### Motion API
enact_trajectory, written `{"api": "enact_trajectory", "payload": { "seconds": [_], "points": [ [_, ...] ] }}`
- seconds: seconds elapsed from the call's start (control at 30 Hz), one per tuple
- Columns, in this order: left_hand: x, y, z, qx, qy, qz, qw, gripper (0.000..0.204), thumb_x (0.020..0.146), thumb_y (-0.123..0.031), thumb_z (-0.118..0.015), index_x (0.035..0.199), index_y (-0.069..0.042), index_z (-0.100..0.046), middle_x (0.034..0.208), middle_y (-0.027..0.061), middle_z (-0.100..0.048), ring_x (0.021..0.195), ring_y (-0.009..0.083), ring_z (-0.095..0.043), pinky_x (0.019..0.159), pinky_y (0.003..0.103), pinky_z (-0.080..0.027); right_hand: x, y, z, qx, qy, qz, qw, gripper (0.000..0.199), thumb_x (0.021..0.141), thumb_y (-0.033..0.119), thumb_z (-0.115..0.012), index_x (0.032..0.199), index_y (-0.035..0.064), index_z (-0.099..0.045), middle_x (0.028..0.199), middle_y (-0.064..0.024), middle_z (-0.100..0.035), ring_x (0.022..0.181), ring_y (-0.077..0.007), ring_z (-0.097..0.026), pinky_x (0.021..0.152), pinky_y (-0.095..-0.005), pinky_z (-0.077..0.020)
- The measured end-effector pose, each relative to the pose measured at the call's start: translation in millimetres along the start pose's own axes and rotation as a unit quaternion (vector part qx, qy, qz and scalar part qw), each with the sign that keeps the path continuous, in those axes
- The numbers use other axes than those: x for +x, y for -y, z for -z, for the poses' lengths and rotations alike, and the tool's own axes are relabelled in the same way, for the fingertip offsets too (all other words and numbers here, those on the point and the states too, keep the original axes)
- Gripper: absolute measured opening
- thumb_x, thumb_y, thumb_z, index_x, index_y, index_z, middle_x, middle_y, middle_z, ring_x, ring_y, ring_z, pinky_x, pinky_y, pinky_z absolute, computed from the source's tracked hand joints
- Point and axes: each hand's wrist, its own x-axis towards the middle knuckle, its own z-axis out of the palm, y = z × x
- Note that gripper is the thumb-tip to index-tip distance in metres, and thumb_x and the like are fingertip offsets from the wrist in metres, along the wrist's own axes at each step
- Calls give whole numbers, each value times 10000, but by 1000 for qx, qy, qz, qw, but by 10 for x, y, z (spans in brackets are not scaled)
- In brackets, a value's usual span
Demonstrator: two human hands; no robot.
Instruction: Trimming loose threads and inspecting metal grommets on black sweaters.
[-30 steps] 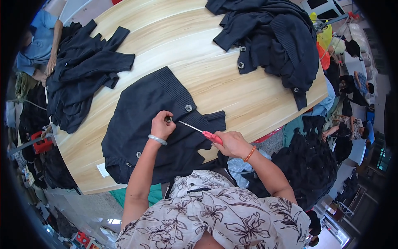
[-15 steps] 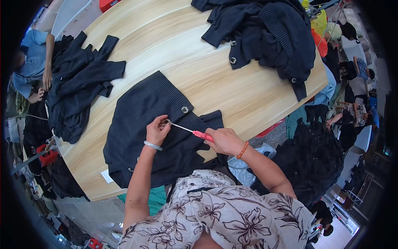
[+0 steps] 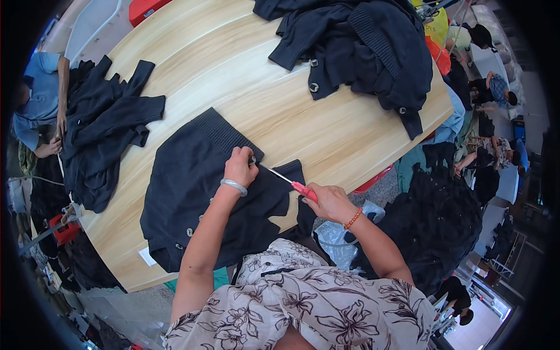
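Observation:
A dark navy knitted cardigan (image 3: 186, 169) with a ribbed band lies spread on the table before me. My left hand (image 3: 239, 169) is closed at the garment's edge below the band, pinching a button (image 3: 252, 160). In my right hand (image 3: 331, 203) is a red-handled tool (image 3: 304, 191) with a thin straight metal shaft, like a screwdriver. Its shaft points left to the button, and the tip is hidden by my left fingers. More buttons (image 3: 189, 232) show along the cardigan's edge beside my left forearm.
Other dark cardigans lie on the wooden table (image 3: 198, 58): a heap (image 3: 373, 52) at far right and one (image 3: 111, 128) at left, where a person in blue stands. A dark garment pile (image 3: 431, 216) and clear plastic bag (image 3: 338, 245) are beyond the right edge.
My left hand has moved up and right to the button by the ribbed band, its fingers closing there. The tool has moved right and slightly down with my right hand. The view has shifted slightly.

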Motion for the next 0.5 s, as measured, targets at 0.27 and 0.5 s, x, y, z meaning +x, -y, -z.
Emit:
{"api": "enact_trajectory", "payload": {
  "seconds": [0.27,0.5],
  "points": [
    [-26,593,-51,-231,25,-22,972,101,747,36,-582,826,-21,-609,745,19,-570,670,96,-554,633,237,-475,157,94,-138,44,18,18,999,302,849,326,-662,919,35,-624,852,-198,-681,859,-382,-668,740,-494,-513],
    [-48,500,-34,-190,53,-68,978,207,830,-9,-683,1029,-32,-632,962,60,-621,811,142,-598,731,271,-496,-221,-39,-358,145,-145,-24,979,252,867,283,-653,975,70,-575,823,-185,-656,851,-397,-646,766,-491,-504]
  ]
}}
